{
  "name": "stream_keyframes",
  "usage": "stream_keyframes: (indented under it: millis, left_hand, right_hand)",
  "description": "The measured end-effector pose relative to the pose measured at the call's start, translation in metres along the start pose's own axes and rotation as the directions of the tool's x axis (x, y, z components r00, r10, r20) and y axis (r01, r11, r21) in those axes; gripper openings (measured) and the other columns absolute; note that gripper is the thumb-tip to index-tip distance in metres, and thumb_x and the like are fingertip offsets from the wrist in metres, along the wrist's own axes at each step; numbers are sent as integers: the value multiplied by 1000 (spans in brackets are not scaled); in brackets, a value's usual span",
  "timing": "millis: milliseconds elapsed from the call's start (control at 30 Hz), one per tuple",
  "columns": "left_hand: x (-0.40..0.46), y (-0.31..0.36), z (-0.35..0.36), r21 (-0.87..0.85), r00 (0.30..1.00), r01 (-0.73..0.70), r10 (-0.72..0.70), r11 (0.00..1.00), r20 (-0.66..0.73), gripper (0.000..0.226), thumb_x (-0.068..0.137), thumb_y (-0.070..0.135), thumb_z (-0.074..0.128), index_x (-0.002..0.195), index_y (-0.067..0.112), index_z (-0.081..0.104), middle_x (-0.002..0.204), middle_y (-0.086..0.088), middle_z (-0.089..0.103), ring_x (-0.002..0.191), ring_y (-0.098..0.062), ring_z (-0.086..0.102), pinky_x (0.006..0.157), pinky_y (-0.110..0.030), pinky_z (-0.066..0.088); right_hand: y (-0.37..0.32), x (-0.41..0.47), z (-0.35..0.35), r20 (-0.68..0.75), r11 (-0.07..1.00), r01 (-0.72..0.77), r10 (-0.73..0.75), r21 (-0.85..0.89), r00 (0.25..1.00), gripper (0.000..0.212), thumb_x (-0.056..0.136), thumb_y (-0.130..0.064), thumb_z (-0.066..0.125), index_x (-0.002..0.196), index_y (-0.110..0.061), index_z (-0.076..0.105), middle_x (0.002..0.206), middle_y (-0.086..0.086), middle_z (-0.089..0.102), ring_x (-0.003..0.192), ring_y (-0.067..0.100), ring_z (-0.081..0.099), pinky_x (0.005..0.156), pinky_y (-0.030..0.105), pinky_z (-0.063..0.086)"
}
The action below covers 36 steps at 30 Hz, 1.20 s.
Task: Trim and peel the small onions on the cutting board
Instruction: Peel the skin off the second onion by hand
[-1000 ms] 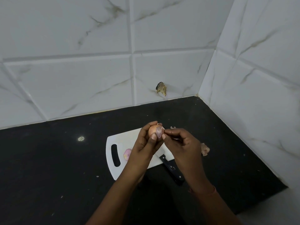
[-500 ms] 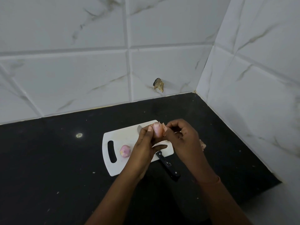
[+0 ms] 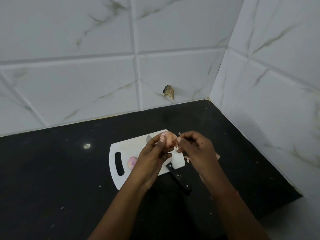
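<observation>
Here, at the left of the black table (image 3: 52, 170), a white cutting board (image 3: 131, 148) lies flat with its handle slot (image 3: 119, 163) toward the left edge. Just right of the slot a peeled pinkish onion (image 3: 132, 162) rests on the board. Over the board's middle the left hand (image 3: 152, 158) is raised, its thumb and fingers curled round a second small onion (image 3: 168, 140), which is held above the board's far right corner. A knife lies across the board under the hands: its blade tip (image 3: 148, 138) shows behind the left hand, its black handle (image 3: 179, 178) juts off the near edge onto the table. The right hand (image 3: 197, 149) pinches loose skin at the held onion's right side. Peel scraps (image 3: 187, 158) lie just off the board's right edge.
</observation>
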State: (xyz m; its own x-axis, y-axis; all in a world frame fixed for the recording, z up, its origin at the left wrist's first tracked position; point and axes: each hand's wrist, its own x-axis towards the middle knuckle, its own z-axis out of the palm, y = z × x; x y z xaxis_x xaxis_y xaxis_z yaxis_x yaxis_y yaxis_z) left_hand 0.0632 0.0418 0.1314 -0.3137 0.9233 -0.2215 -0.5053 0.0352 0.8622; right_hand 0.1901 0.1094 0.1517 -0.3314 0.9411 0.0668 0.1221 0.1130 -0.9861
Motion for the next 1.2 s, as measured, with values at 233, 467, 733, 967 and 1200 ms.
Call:
stream_keyframes:
  millis: [233,467,733,967,1200]
  left_hand:
    - [5,-3,-1,-109,998,59,-58,992,15,39,97,30,49,124,4,62,94,-8,74,84,-14,68,76,-24,59]
    - [9,3,-7,-211,989,139,-148,967,-27,25,101,19,47,113,7,66,112,-17,70,90,-22,64,75,-28,55]
    - [8,3,-19,-52,994,91,-94,994,-52,30,103,19,44,121,17,68,115,-9,71,97,-21,63,79,-28,53]
    - [6,6,-25,114,998,-21,27,993,-50,29,102,20,47,125,24,65,119,-1,71,107,-18,68,88,-29,54]
    - [-2,7,-30,188,997,-83,82,979,9,27,99,25,53,123,28,66,117,5,72,106,-10,67,84,-26,50]
  right_hand:
    - [8,5,-5,-61,976,-95,109,198,992,8,90,-5,62,91,1,67,84,19,70,71,25,67,70,36,59]
    - [21,19,-12,-227,907,-223,316,357,921,7,87,-4,64,89,0,68,73,12,67,60,16,61,59,29,55]
    - [53,30,-11,-222,953,-209,160,-217,962,21,92,-12,61,111,-16,70,107,0,71,90,11,68,80,29,57]
    - [10,1,24,174,961,211,-180,-179,968,27,83,-27,74,109,-29,66,108,-19,66,99,-5,62,73,11,52]
    - [17,3,29,41,944,260,-258,-202,965,11,86,-17,72,96,-20,70,93,-14,68,85,7,67,73,27,58]
